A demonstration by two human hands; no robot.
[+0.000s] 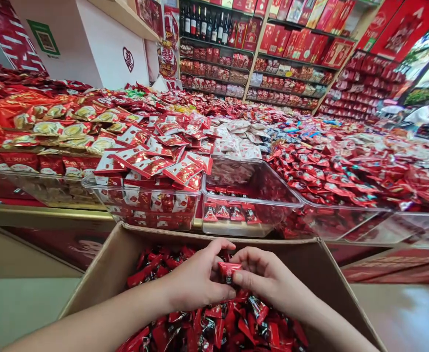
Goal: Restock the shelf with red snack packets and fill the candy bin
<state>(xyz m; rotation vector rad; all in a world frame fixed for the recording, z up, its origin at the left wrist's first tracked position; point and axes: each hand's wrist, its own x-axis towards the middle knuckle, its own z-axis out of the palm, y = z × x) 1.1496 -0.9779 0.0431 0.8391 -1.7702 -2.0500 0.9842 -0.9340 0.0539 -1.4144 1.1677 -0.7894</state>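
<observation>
Shelves (pixel 257 51) of red goods, with dark bottles (pixel 204 27) near their top left corner, stand behind a long counter (pixel 46 213) heaped with wrapped packs in the head view. Along the counter's near edge sit clear tubs: the left tub (pixel 144 189) is piled above its rim with red-and-white packs (pixel 144 159), while the middle tub (pixel 251 201) (mostly see-through wall) has only a low layer of small red-and-black pieces at its near side. Below that edge is an open carton (pixel 298 256), its far edge just beside the tubs, with a loose pile (pixel 222 327) of red-and-black sweets inside. Both hands meet over the pile, near the middle of the carton's far edge. One sweet (pixel 229 267) is between them, above the rest. The right hand (pixel 271 276) pinches it, thumb on its near face; the left hand (pixel 196 276) curls around its other side, thumb well apart from the index finger, and whether it also grips the sweet I cannot tell.
</observation>
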